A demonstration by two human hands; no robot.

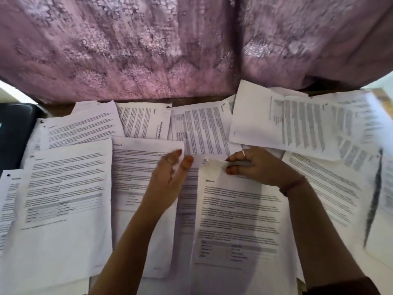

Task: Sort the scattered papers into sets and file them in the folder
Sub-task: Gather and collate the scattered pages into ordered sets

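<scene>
Many printed papers (68, 188) lie scattered and overlapping across the table (148, 101), some turned sideways, some square to the viewer. The right hand (253, 167) grips the top edge of one sheet (238, 209), fingers curled over it and thumb underneath; this sheet sits in the middle right, its heading and a small table of text facing the viewer. The left hand (170, 177) rests flat on the paper just beside it, fingers straight and slightly spread, holding nothing; a ring shows on one finger. A thread bracelet (292, 185) circles the right wrist. A stapled set (297, 122) lies tilted at the far right, partly blurred. A dark flat thing (14, 133) sits at the far left edge, partly under the papers; whether it is the folder cannot be told. A pink patterned curtain (170, 50) hangs behind the table
</scene>
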